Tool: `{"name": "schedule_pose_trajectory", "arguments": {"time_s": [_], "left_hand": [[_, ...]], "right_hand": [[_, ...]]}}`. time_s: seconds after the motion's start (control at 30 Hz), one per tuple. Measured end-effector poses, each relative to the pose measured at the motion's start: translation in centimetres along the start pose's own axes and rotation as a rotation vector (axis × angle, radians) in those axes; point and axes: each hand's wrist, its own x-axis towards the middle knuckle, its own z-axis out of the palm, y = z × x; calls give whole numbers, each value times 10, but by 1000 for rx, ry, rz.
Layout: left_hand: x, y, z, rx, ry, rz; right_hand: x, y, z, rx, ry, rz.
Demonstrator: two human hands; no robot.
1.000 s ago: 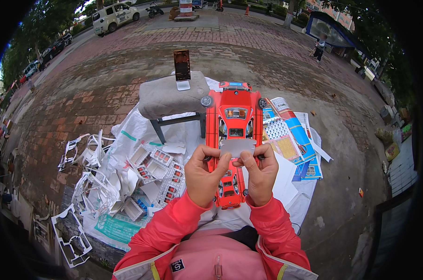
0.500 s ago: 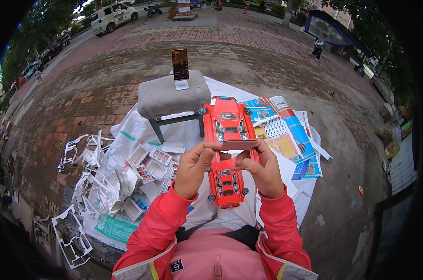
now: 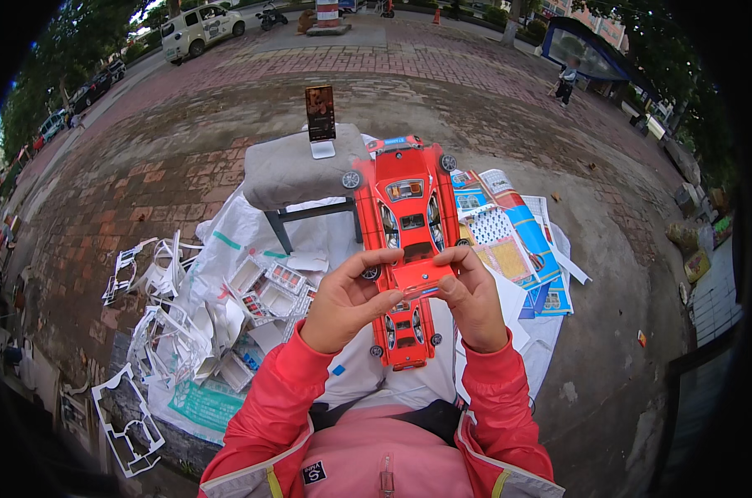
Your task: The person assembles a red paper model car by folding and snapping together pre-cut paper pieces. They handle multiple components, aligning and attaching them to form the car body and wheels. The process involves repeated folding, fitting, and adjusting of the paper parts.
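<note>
Between my hands is a large flat red car cutout (image 3: pixel 406 187), printed with windows, and with grey wheels sticking out at its sides. My left hand (image 3: pixel 343 305) pinches its near left edge between thumb and fingers. At the near right edge, my right hand (image 3: pixel 476 309) grips it the same way. The near end bends along a fold under my thumbs. Below it, a smaller red car cutout (image 3: pixel 406 332) of the same kind lies over my lap, its far end hidden by the larger one and my hands.
A grey cushioned stool (image 3: pixel 297 178) ahead carries a phone (image 3: pixel 319 112) on a small stand. White cut-out scraps (image 3: pixel 173 344) are heaped at left on a white woven sack (image 3: pixel 227 236). Printed blue and yellow sheets (image 3: pixel 529 249) lie at right. A person (image 3: pixel 566 83) stands far off.
The large red car cutout has tilted up from nearly edge-on, and its printed top now faces me. Its far end has risen, and my thumbs have moved onto the near end.
</note>
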Motion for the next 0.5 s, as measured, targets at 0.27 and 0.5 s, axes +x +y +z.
{"name": "schedule_pose_trajectory", "arguments": {"time_s": [0.27, 0.5], "left_hand": [[2, 2, 4, -31, -58, 13], [2, 1, 4, -94, -55, 1]], "right_hand": [[0, 0, 11, -63, 65, -88], [-3, 2, 13, -54, 42, -112]]}}
